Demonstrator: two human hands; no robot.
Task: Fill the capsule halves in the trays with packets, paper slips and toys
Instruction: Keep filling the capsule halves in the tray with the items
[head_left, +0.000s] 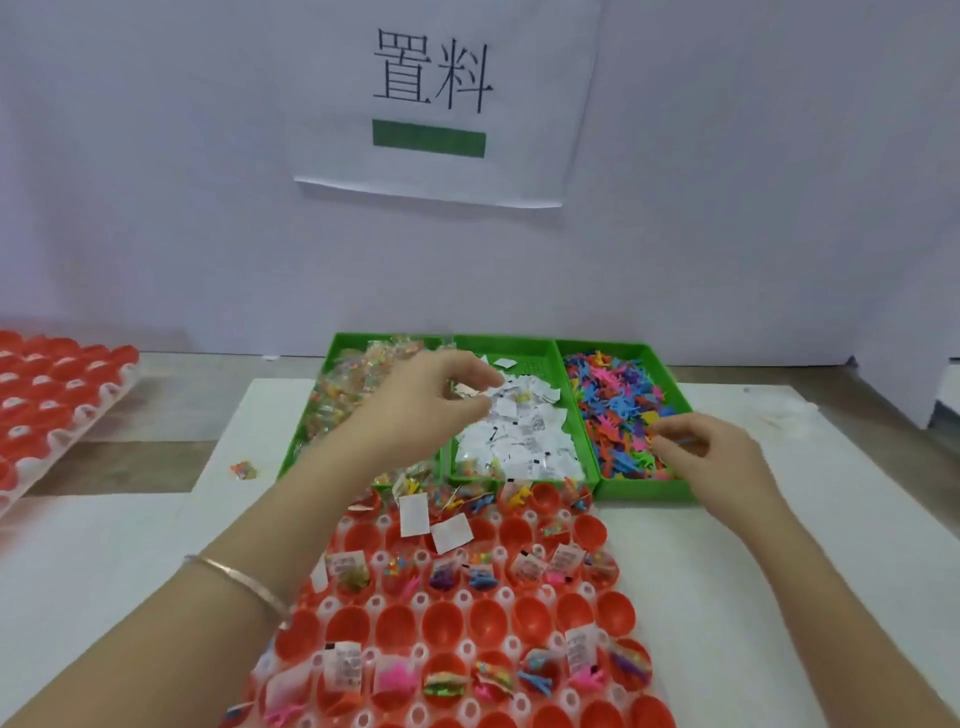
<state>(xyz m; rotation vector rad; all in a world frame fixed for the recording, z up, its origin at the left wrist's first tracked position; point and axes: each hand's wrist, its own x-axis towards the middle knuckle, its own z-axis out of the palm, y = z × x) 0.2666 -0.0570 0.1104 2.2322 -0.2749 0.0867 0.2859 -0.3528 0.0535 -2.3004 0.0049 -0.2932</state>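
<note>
Reaching up through the centre of the frame, your left hand (441, 395) hangs over the middle green bin (524, 354), thumb and curled fingers pinching paper slips (519, 441) at the top of the white heap. A thin bracelet (244, 579) circles that wrist. Your right hand (701, 447) sits at the right of centre over the right green bin (644, 491), fingers curled down into the coloured toys (618, 410); you cannot tell whether it holds one. The left green bin (337, 356) carries clear packets (353, 395), partly hidden by your left forearm. Just below the bins, in the lower centre, the tray (511, 595) holds red capsule halves (535, 621): some rows hold slips, packets and toys, others stand bare. One stray packet (244, 470) lies on the white sheet left of the bins. A second tray of capsules (52, 395) rests at the left edge, and a paper sign (436, 98) hangs on the wall at the top centre.
</note>
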